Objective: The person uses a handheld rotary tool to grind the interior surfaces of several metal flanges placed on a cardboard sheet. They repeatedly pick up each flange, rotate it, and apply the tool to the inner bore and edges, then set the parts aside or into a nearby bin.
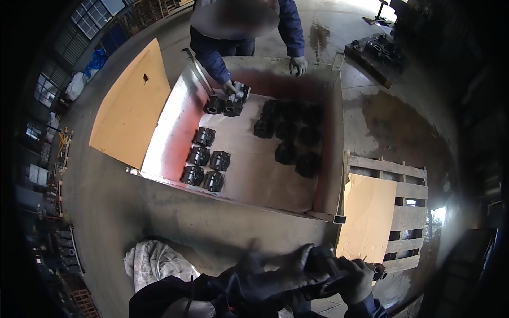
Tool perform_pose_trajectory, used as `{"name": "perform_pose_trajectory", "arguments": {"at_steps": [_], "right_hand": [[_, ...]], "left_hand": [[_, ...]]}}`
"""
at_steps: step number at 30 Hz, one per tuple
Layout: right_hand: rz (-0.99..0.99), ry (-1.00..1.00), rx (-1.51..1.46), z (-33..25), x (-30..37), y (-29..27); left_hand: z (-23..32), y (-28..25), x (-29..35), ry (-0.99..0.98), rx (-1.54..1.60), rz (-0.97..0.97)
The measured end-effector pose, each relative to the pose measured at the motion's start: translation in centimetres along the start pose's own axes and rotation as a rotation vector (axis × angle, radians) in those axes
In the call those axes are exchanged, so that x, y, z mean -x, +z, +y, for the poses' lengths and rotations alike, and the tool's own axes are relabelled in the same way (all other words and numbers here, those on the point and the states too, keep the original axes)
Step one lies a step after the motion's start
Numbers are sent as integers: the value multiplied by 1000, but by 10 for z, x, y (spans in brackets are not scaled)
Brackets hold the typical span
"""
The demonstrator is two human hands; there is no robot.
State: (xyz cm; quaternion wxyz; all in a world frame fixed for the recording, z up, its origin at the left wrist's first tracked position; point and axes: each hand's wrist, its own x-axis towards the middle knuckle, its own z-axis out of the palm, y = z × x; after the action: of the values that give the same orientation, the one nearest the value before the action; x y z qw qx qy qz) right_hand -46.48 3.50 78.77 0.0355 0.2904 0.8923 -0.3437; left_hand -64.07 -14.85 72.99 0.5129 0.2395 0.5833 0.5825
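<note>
At the lower edge, my gloved right hand (356,280) is closed around the side of a black metal casting (322,262), held low in front of my body. My left hand (255,261) is a dark smear of motion left of that casting; its fingers cannot be made out. Beyond them stands a large metal bin (249,202) with reddish inner walls. Inside, several black castings (200,156) sit in short rows on the left. More dark castings (286,152) are grouped in shadow on the right.
Across the bin a co-worker's gloved hand (233,89) touches a casting; the other hand (298,66) rests on the far rim. A cardboard sheet (132,106) leans at the left. Right are a wooden pallet (411,217) with cardboard (366,212); a grey sack (159,262) lies near left.
</note>
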Motion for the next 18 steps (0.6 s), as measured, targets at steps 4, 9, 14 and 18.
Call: {"name": "perform_pose_trajectory", "arguments": {"at_steps": [4,9,14,18], "right_hand": [[-188,-336,174,-57,-50,8],[-168,-646,289,-88,-109,25],[26,-816,300,-125,-190,63],[9,-774,280,-142,-252,83]], "left_hand": [[11,-64,19,3,-16,31],[12,-108,14,0,-38,90],[-11,-162,-33,-26,-51,98],[-31,-215,-95,-68,-120,125]]}}
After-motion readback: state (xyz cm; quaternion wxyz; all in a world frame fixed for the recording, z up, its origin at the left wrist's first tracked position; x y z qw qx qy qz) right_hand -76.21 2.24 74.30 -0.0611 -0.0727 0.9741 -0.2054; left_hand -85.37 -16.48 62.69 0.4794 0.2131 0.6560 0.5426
